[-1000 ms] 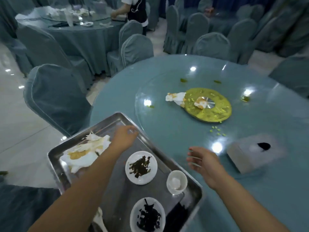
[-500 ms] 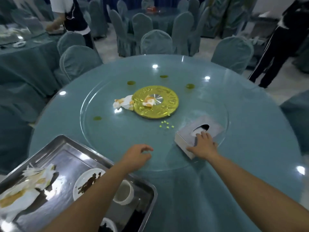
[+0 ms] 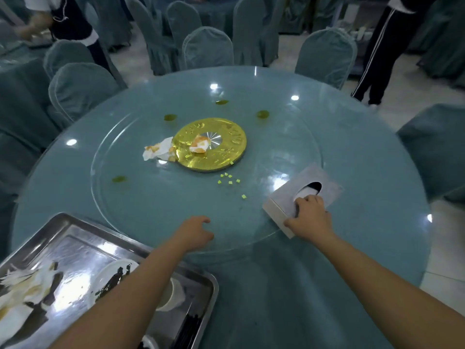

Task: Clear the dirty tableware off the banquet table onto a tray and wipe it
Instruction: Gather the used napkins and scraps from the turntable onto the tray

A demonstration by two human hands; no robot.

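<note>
My right hand [image 3: 308, 215] lies on the grey tissue box [image 3: 324, 182] at the right of the glass turntable [image 3: 151, 210]; its fingers curl at the opening and pinch the white tissue [image 3: 306, 191]. Loosely curled and holding nothing, my left hand [image 3: 193, 233] hovers over the turntable's near edge. The metal tray [image 3: 63, 217] at the lower left carries a dirty white plate [image 3: 113, 273], a small cup [image 3: 176, 295] and used napkins [image 3: 22, 293]. Two soiled napkins [image 3: 157, 152] lie on and beside the gold centre disc [image 3: 221, 157]. Green food bits [image 3: 229, 182] and oily spots [image 3: 119, 179] mark the glass.
The round table [image 3: 352, 248] has a teal cloth. Covered chairs [image 3: 80, 89] ring it on the far side and left. One person [image 3: 73, 23] works at a table at the back left; another person's legs [image 3: 377, 59] stand at the back right.
My right hand has gone from lying flat on the tissue box to curling its fingers at the opening. My left hand left the tray and hovers over the turntable edge. The view swung right.
</note>
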